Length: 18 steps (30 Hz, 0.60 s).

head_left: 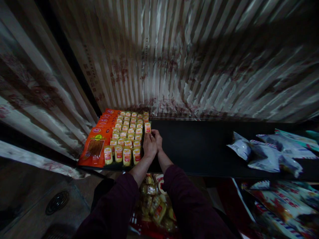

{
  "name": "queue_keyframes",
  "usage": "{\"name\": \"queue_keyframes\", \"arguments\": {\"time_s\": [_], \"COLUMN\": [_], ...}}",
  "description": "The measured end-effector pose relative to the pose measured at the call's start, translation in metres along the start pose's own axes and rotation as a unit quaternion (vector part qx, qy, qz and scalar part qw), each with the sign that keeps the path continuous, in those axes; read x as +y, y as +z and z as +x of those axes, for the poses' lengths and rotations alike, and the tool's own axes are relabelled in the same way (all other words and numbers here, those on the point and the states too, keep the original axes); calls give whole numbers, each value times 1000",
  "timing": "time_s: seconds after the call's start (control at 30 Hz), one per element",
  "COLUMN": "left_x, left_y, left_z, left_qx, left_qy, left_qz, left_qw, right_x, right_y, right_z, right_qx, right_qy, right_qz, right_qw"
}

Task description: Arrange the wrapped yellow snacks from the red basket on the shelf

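Observation:
My left hand [149, 147] is closed at the lower end of a small yellow wrapped cake [148, 127] with a red label. Pressed against it, my right hand [158, 138] curls its fingers by the same cake's right edge; its fingertips are partly hidden. Just left of my hands, rows of matching wrapped cakes [127, 156] stand upright on a black shelf [189, 149]. Orange snack packets [93, 147] overlap in a line at the shelf's left end.
Silvery snack bags [266, 159] lie toward the shelf's right end. Below, an open red bag or box holds more wrapped cakes [158, 209], and colourful bags [286, 205] sit at lower right. Striped wrinkled sheeting [159, 66] hangs behind, with a dark post [72, 59] at left.

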<state>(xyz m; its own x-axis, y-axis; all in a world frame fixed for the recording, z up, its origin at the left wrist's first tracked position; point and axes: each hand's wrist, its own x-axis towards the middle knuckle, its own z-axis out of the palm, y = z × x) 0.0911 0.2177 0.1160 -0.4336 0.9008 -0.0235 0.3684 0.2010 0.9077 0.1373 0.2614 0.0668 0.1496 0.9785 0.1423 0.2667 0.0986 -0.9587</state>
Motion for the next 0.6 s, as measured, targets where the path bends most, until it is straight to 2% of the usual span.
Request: {"name": "queue_keyframes", "arguments": {"time_s": [0.17, 0.6], "left_x": [-8, -27], "left_y": [3, 13], "left_z": [7, 25], "left_qx": [-1, 0], "left_qy": [23, 63], "left_qz": [15, 29], "left_qw": [1000, 998], "right_x": [2, 10], "right_y": [5, 6], "right_z": [5, 11], "right_qx": [-3, -29], "right_qy": [7, -36], "right_qz": [-13, -66], "right_qw": [1000, 997]}}
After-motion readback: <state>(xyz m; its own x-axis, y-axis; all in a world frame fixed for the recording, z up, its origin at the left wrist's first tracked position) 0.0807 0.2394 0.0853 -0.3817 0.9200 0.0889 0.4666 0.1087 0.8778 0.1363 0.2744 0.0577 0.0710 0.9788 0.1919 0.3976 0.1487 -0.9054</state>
